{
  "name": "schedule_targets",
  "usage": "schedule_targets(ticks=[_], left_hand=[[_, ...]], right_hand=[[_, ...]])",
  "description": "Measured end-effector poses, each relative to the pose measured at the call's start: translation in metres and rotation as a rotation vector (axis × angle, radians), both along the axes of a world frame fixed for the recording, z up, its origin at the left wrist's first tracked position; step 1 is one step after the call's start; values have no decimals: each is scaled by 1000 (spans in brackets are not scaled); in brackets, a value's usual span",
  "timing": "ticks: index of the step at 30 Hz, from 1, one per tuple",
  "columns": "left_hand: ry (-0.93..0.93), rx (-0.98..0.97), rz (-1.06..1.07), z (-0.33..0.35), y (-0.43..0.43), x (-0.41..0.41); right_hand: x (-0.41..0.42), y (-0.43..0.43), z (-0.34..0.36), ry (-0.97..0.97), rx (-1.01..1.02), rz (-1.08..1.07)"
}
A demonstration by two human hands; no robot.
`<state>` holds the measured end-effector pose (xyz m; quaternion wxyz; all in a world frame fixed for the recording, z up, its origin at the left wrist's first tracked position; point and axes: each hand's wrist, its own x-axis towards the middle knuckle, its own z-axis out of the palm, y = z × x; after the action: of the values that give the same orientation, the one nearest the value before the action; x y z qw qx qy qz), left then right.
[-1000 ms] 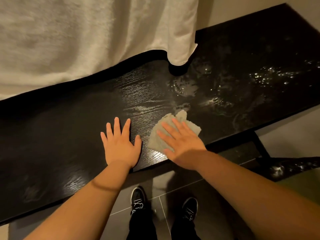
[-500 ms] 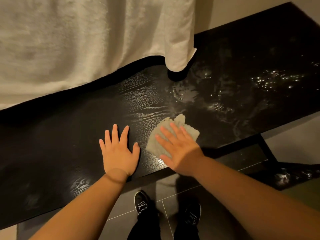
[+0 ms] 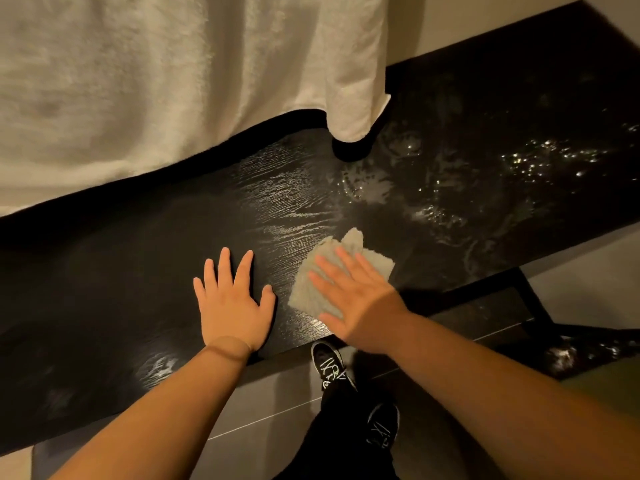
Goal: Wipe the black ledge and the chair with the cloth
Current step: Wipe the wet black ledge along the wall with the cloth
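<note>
Both hands lie flat and spread on the black ledge [image 3: 138,258], left hand [image 3: 232,306] bare, right hand [image 3: 356,299] pressing the cloth [image 3: 313,282].

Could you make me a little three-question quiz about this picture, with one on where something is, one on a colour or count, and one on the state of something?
1. Where is the cloth?
A. under the right hand
B. under the left hand
C. on the floor

2. What colour is the ledge?
A. white
B. black
C. red

3. How is the left hand?
A. clenched in a fist
B. gripping the cloth
C. flat, fingers spread

Answers:
1 A: the right palm presses the cloth onto the ledge.
2 B: the grained surface is black, with wet streaks to the right.
3 C: it lies open on the ledge, beside the cloth and apart from it.
</note>
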<state>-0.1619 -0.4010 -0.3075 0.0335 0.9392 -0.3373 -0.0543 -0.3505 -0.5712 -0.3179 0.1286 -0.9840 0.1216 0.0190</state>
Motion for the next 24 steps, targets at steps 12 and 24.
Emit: schedule_targets(ticks=[12, 24], left_hand=[[22, -14, 14, 1, -1, -1], [162, -114, 81, 16, -30, -12]], right_hand=[[-9, -35, 6, 154, -55, -245], [-41, -112, 22, 259, 39, -555]])
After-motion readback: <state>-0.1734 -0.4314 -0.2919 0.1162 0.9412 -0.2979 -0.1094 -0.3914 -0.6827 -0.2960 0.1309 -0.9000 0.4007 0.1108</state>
